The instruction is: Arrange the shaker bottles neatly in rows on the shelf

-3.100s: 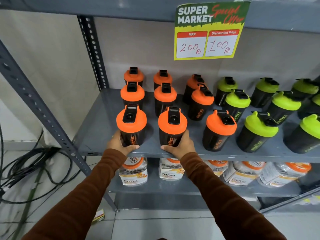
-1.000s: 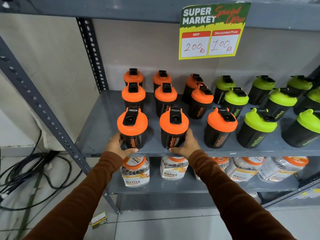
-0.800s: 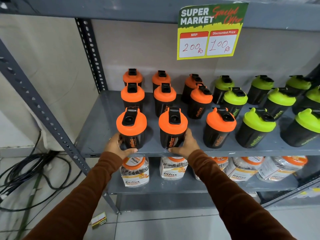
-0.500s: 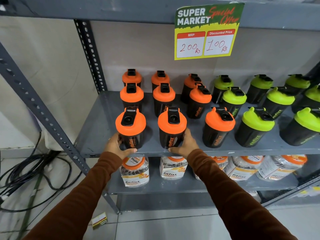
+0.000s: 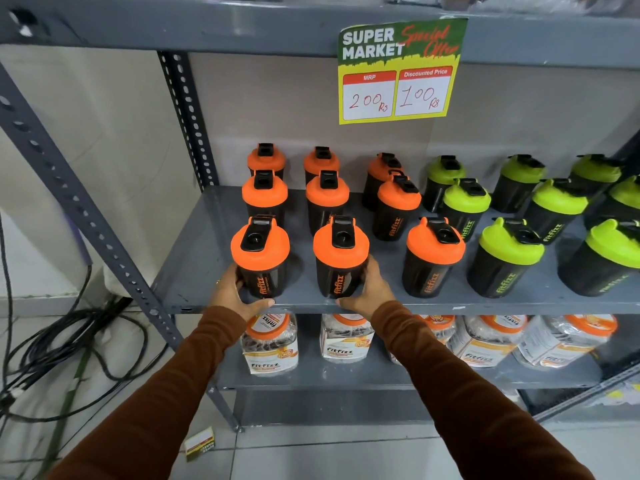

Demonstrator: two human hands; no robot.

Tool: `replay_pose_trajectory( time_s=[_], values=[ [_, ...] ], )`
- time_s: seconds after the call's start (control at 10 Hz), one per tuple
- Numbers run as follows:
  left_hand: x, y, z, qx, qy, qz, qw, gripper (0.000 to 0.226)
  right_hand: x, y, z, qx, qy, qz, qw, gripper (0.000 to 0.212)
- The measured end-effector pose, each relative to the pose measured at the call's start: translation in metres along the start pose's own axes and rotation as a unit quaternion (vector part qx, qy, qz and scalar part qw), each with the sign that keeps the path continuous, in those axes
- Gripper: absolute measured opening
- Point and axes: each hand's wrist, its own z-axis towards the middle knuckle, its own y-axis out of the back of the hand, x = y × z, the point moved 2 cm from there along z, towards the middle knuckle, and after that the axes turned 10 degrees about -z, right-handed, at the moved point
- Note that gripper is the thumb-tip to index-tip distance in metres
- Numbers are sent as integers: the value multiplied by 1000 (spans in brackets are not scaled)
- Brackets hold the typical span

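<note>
Black shaker bottles stand in three rows on the grey shelf (image 5: 194, 271), orange-lidded ones on the left and green-lidded ones (image 5: 505, 258) on the right. My left hand (image 5: 232, 295) is wrapped around the base of the front-left orange-lidded bottle (image 5: 260, 256). My right hand (image 5: 367, 293) grips the base of the orange-lidded bottle beside it (image 5: 341, 256). Both bottles stand upright near the shelf's front edge. A third front-row orange-lidded bottle (image 5: 434, 254) stands alone to the right.
A perforated grey upright (image 5: 79, 209) slants down at the left. Clear jars with orange lids (image 5: 270, 344) fill the shelf below. A price sign (image 5: 398, 69) hangs from the shelf above. Black cables (image 5: 52, 348) and a small box (image 5: 201, 445) lie on the floor.
Both hands stay on the same two front bottles; those bottles have barely shifted. The view has drifted slightly.
</note>
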Motion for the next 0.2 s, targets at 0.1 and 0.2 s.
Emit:
replay_pose_trajectory(
  time_s=[0.1,0.2],
  values=[
    [2,-4,-8,-19,-18,7,1000,75,-2,2,-7,-10,6,7,1000,98],
    [8,-7,-26,-106,-25,54,993,80,-7,2,-19,-38,7,-34,999,88]
  ],
)
